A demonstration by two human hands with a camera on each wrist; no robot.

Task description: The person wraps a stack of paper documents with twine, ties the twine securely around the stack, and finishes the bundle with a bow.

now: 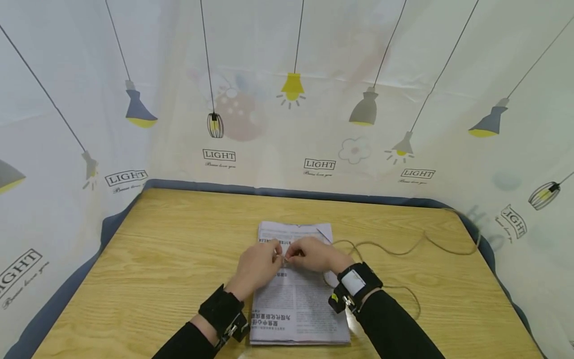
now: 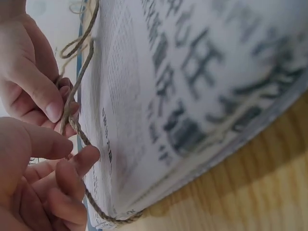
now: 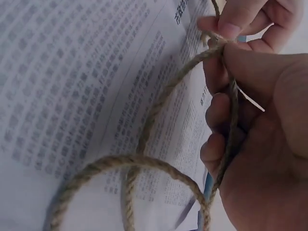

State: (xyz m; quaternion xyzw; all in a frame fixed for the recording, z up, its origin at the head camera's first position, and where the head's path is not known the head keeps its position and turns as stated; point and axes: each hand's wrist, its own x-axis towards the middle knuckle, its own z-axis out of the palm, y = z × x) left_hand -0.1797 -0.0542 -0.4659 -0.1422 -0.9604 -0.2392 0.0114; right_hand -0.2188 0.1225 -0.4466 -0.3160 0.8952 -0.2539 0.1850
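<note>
A folded stack of newspapers [image 1: 309, 309] lies on the table, with brown twine [image 3: 156, 108] passing around its far part. Above the sheets, my left hand [image 1: 257, 264] pinches the twine between thumb and forefinger. Close beside it, my right hand [image 1: 316, 254] pinches another part of the twine, thumb on top. In the right wrist view a strand runs down across the right hand's curled fingers [image 3: 219, 113] and loops over the paper. The fingertips of both hands nearly meet where strands cross; whether a knot is there, I cannot tell.
The long loose end of the twine [image 1: 394, 253] trails over the wooden table [image 1: 157, 279] to the right and reaches its far right edge. A printed cloth [image 1: 269, 164] with lamp pictures hangs around the back and sides of the table.
</note>
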